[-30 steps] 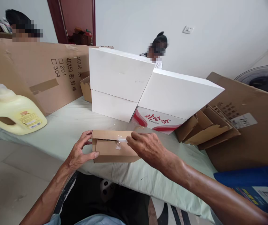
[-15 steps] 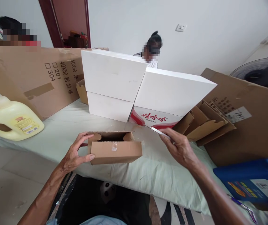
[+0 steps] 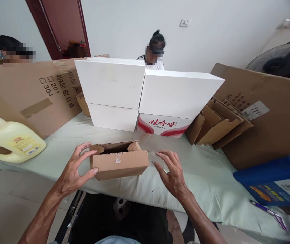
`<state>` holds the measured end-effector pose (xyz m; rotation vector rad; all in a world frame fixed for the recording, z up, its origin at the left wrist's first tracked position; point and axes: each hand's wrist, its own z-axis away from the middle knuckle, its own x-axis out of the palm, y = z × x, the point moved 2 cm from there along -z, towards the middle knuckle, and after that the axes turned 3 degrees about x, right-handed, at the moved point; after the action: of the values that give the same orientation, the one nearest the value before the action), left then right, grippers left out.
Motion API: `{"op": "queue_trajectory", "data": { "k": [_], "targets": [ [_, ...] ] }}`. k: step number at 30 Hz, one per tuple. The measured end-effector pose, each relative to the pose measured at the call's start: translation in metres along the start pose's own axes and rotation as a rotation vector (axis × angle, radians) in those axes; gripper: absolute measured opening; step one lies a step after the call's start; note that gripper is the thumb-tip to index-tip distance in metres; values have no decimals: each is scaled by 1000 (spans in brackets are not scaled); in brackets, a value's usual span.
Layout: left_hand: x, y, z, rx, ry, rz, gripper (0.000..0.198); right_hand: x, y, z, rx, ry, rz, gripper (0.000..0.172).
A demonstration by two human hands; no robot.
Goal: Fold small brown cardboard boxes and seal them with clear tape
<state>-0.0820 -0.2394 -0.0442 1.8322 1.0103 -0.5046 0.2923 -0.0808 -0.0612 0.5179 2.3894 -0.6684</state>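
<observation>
A small brown cardboard box (image 3: 121,166) sits on the pale green cloth in front of me, its top open and a scrap of clear tape on its near side. My left hand (image 3: 75,169) grips the box's left end, thumb on the near side and fingers toward the back. Just off the right end is my right hand (image 3: 171,171), thumb and fingers apart. A loose strip of clear tape (image 3: 152,156) shows between that hand and the box. I cannot tell whether the fingertips touch it.
White boxes (image 3: 111,83) stand stacked behind, one with red print. Large cartons flank both sides. Folded cardboard (image 3: 214,123) leans at right. A yellow jug (image 3: 15,140) is left; a blue container (image 3: 274,184) and a purple-handled tool (image 3: 267,210) are right. Two people are beyond.
My right hand has come left and down to the box's right end, fingers now spread. The thin white object it held is out of sight. My left hand keeps its grip.
</observation>
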Motion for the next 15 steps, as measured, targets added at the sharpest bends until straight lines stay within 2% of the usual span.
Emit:
{"op": "queue_trajectory", "data": {
  "k": [3,5,9,12,15],
  "targets": [
    [-4,19,0,53,41,-100,41,8,-45,-34,-132,-80,-109,35],
    [-6,32,-1,101,82,-183,39,18,-62,-47,-168,-163,-144,37],
    [-4,61,-5,240,197,-366,39,34,-71,-51,-118,-199,-173,29],
    [7,77,-14,341,155,-362,32,38,-71,-47,-108,-152,-189,22],
    [19,81,-26,356,84,-324,23,38,-73,-44,-106,-127,-191,21]
  ]
}}
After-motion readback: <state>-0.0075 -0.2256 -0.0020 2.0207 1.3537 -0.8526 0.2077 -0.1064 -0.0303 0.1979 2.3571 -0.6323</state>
